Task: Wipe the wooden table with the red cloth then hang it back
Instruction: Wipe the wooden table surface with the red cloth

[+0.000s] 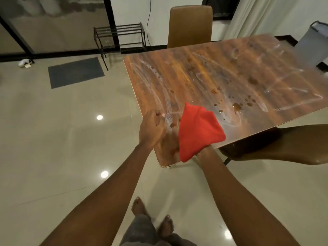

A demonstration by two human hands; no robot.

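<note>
The wooden table [204,71] carries brown spill spots [237,106] and whitish wipe streaks. The red cloth [198,132] sits over the table's near corner, one fold hanging past the edge. My right hand [204,151] is under the cloth, which covers it from the wrist on, so its fingers are hidden. My left hand [151,127] lies at the table's left edge beside the cloth, its fingers loosely curled with nothing in them.
One brown chair [190,25] stands at the table's far side, another [276,144] is tucked under the right. A black metal rack [120,34] and a dark mat [75,71] lie to the left on the tiled floor. My bare feet [152,219] are below.
</note>
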